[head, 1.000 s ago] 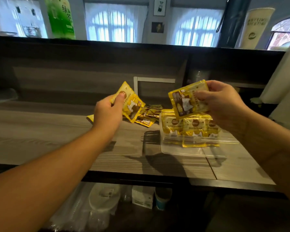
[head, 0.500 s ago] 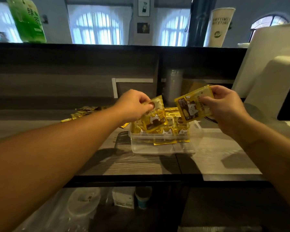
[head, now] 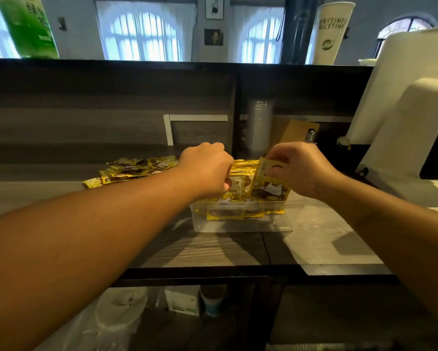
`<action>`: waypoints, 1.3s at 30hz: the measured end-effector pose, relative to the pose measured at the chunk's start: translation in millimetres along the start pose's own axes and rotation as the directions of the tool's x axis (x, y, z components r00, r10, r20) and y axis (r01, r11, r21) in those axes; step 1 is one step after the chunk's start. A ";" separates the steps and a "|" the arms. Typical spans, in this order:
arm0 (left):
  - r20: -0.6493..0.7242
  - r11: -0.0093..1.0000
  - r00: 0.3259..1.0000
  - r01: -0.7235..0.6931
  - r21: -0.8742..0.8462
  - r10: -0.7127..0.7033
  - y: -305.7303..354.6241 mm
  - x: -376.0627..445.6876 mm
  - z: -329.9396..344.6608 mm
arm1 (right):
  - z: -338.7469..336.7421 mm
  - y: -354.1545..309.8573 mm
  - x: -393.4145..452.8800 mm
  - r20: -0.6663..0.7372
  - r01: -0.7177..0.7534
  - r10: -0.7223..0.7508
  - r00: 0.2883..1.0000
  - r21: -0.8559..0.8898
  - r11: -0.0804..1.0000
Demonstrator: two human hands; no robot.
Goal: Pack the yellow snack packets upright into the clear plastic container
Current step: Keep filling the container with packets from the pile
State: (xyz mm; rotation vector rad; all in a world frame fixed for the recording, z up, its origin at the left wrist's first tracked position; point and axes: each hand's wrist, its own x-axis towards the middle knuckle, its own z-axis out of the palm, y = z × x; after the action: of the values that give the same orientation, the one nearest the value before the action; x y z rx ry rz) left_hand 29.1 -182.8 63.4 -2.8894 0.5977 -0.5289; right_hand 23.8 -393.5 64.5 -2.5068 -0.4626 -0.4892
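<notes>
Grey wood-grain counter (head: 212, 249) across the middle of the frame, backed by a dark raised ledge; bare room at lower centre in front of the container and at left, a white machine (head: 402, 117) crowding the right edge. Two bare forearms reaching in from the lower corners, both cut off by the frame. One clear plastic container (head: 240, 221) at centre, set back from the counter's front edge, with a row of yellow snack packets (head: 238, 211) standing upright inside; count impossible through the overlap and the hands. Loose pile of further packets (head: 131, 169) lying flat at centre left, just beside the left wrist, perhaps a dozen, too blurred to count. Left hand (head: 205, 171) curled closed over the container's left half, fingers hidden behind the knuckles, apparently pinching a packet (head: 239, 184) among the row. Right hand (head: 301, 168) gripping one packet (head: 269, 184) by its top edge, upright, lower edge down at the container's right end. Lower shelf under the counter dim, contents hard to make out.
</notes>
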 end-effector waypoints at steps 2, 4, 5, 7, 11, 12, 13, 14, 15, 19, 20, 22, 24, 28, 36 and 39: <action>0.032 0.999 0.999 0.007 -0.043 -0.005 -2.2 3.8 2.5 | 5.8 -0.8 4.8 0.042 0.050 -0.046 0.998 -0.103 0.993; 0.096 0.993 0.995 0.024 -0.118 -0.013 -4.1 7.7 4.9 | 11.1 -0.8 8.5 0.076 0.119 -0.104 0.992 -0.223 0.967; 0.142 0.989 0.990 0.039 -0.143 -0.019 -5.1 9.6 6.2 | 13.6 -0.5 10.0 0.094 0.156 -0.134 0.986 -0.281 0.947; 0.233 0.989 0.972 0.052 -0.139 -0.019 -6.2 13.5 9.4 | 17.1 -0.6 11.6 0.139 0.189 -0.147 0.979 -0.367 0.911; 0.305 0.994 0.952 0.047 -0.099 -0.014 -2.3 18.3 13.5 | 18.7 -2.1 15.1 0.256 0.143 -0.029 0.966 -0.440 0.886; 0.300 0.995 0.954 0.046 -0.091 -0.017 -0.4 19.0 13.8 | 18.5 -2.9 15.8 0.278 0.135 -0.003 0.961 -0.456 0.880; 0.290 0.996 0.957 0.042 -0.082 -0.016 1.1 19.7 14.2 | 18.3 -3.6 16.9 0.292 0.130 0.014 0.956 -0.469 0.874; 0.280 0.997 0.960 0.037 -0.075 -0.014 2.2 20.1 14.7 | 18.8 -3.9 18.0 0.298 0.128 0.024 0.954 -0.480 0.868; 0.272 0.997 0.962 0.032 -0.067 -0.013 3.4 20.4 15.1 | 19.4 -4.4 18.8 0.298 0.127 0.029 0.954 -0.489 0.863; 0.255 0.997 0.967 0.031 -0.072 -0.012 2.6 20.5 17.5 | 22.9 -6.8 22.7 0.293 0.132 0.033 0.956 -0.525 0.841; 0.251 0.997 0.968 0.032 -0.075 -0.013 1.9 20.4 18.1 | 23.4 -7.1 23.0 0.291 0.131 0.033 0.956 -0.526 0.841; 0.244 0.996 0.970 0.037 -0.076 -0.017 1.1 20.5 18.8 | 24.5 -6.8 23.5 0.285 0.127 0.033 0.958 -0.526 0.841; 0.243 0.995 0.970 0.039 -0.090 -0.016 0.7 20.8 19.3 | 25.9 -7.5 24.0 0.290 0.127 0.041 0.956 -0.536 0.835; 0.237 0.965 0.971 0.067 -0.252 -0.006 -7.2 18.1 18.4 | 23.0 -15.3 29.0 0.326 0.100 0.097 0.941 -0.539 0.836; 0.033 0.819 0.945 0.299 -0.489 -0.325 -72.0 -21.4 24.6 | 33.8 -71.1 46.6 0.284 0.112 0.011 0.959 -0.411 0.905; 0.100 0.818 0.905 0.418 -0.395 -0.414 -115.3 -46.9 45.6 | 54.3 -102.3 49.1 0.289 0.180 -0.081 0.954 -0.337 0.924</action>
State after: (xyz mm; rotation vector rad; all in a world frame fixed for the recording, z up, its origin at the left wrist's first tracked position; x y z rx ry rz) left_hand 46.8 -55.7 30.6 -3.4464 0.0562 -0.4856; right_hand 37.4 -270.6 87.7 -2.9297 -0.7059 -0.3014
